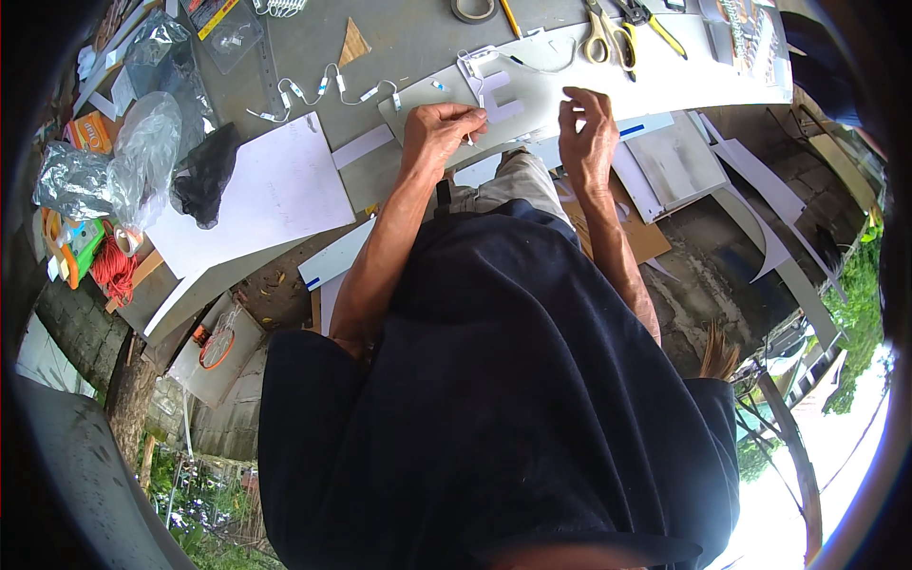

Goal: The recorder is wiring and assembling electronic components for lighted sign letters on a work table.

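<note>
My left hand (439,136) is closed in a pinch at the near edge of the table, on the end of a string of small white LED modules. Part of that end is hidden by the fingers. More of the wired LED modules (296,92) trail off to the left across the tabletop. Just beyond my left hand lies a pale E-shaped cutout (501,87), with a module and wire along its left side. My right hand (587,138) hovers to the right of the cutout, its fingers curled but apart, and nothing shows in them.
Scissors (598,40), yellow-handled pliers (667,36), a pencil (511,17) and a tape roll (473,8) lie at the far side. White sheet (275,195), clear plastic bags (147,157) and red cord (114,269) are at left. Cut panels (674,161) lean below the table's right side.
</note>
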Tool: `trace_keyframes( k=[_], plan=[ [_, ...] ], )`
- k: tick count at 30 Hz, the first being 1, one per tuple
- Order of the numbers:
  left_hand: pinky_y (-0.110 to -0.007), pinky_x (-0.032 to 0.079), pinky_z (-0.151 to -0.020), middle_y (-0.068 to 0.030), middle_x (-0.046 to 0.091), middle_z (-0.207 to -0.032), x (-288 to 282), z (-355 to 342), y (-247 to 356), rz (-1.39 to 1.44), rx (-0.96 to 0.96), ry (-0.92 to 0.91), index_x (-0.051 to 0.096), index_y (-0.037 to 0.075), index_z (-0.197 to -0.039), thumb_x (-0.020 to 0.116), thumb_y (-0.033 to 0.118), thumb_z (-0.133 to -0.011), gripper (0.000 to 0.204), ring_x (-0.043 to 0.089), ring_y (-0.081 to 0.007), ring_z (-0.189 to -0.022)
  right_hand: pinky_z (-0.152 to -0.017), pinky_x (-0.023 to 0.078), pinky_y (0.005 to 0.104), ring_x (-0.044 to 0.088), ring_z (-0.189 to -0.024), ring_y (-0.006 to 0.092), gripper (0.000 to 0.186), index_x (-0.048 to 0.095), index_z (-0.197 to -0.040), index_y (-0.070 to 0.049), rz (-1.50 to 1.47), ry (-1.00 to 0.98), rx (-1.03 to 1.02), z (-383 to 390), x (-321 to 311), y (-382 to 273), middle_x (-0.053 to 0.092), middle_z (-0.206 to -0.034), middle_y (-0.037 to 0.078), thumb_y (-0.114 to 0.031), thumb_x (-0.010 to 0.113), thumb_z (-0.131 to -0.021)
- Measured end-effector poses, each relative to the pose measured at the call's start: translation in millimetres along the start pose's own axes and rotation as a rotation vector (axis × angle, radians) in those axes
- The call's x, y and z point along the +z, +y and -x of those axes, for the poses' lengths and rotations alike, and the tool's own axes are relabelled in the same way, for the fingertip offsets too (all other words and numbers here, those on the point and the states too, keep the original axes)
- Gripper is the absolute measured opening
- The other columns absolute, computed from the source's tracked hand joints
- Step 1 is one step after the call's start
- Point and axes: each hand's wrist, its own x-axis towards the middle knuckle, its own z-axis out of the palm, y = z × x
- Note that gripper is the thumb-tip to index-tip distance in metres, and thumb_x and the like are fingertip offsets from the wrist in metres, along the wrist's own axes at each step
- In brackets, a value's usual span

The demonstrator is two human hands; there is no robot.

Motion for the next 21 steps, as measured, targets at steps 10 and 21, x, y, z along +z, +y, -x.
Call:
trace_keyframes(
  k=[10,21],
  plan=[
    [-0.027,0.055,-0.063,-0.0071,0.072,-0.078,9,3,-17,0.135,-0.016,0.043,0.075,-0.001,-0.094,0.067,0.03,-0.097,0.033,0.068,-0.0129,-0.071,-0.075,0.056,0.0333,0.071,-0.083,0.0194,0.043,0.07,-0.107,0.004,-0.331,-0.393,0.295,25,44,-33,0.074,-0.094,0.015,-0.035,0.076,-0.089],
    [-0.033,0.06,-0.085,-0.013,0.073,-0.105,7,6,-26,0.159,0.03,-0.089,0.07,-0.002,-0.118,0.065,0.024,-0.098,0.033,0.073,-0.0227,-0.093,-0.069,0.055,0.0302,0.069,-0.075,0.0168,0.033,0.071,-0.102,0.006,-0.474,-0.295,0.411,25,53,-26,0.074,-0.084,0.011,-0.023,0.071,-0.088]
  ],
)
